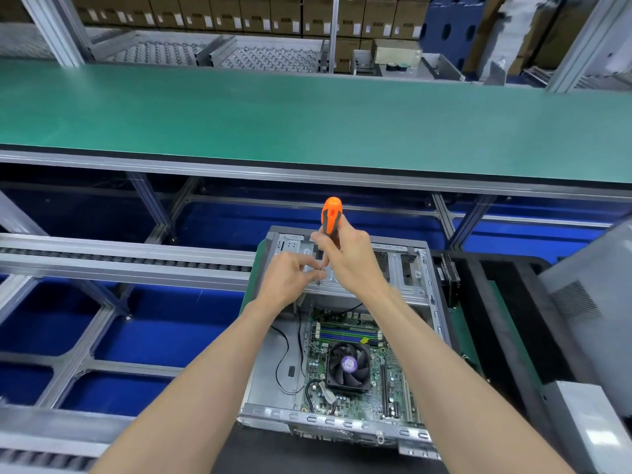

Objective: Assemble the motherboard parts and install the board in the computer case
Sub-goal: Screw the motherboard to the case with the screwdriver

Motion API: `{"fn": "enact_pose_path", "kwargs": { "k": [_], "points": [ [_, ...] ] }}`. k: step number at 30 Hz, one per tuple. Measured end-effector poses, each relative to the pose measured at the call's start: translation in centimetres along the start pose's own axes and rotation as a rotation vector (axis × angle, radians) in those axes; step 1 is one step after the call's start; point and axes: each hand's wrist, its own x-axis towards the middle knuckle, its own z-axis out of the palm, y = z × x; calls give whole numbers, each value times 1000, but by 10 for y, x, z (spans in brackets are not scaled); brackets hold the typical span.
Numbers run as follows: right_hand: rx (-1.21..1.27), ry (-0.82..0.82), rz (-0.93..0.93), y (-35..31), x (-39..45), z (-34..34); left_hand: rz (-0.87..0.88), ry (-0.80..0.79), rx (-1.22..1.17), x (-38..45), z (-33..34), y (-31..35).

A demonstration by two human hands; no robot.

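- Head view: one computer case [420, 289] lies open on its side below the green worktop [307, 114].
- One motherboard [345, 357] sits inside the case, carrying one fan [349, 366].
- Right hand [345, 258]: fingers clenched around the handle of one orange screwdriver [331, 213], held upright over the case's far end.
- Left hand [290, 278]: fingers pinch at the screwdriver's shaft near its tip; whether they hold a screw cannot be told.
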Motion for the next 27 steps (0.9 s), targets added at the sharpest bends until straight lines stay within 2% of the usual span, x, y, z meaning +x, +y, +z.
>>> {"fn": "enact_pose_path", "kwargs": {
  "k": [19, 22, 27],
  "points": [
    [-114, 18, 19, 1, 3, 8, -20, 24, 14, -4, 6, -7],
    [-268, 93, -46, -3, 9, 2, -53, 13, 26, -2, 9, -9],
    [-259, 83, -195, -16, 15, -11, -101, 11, 79, 2, 17, -13]
  ]
}}
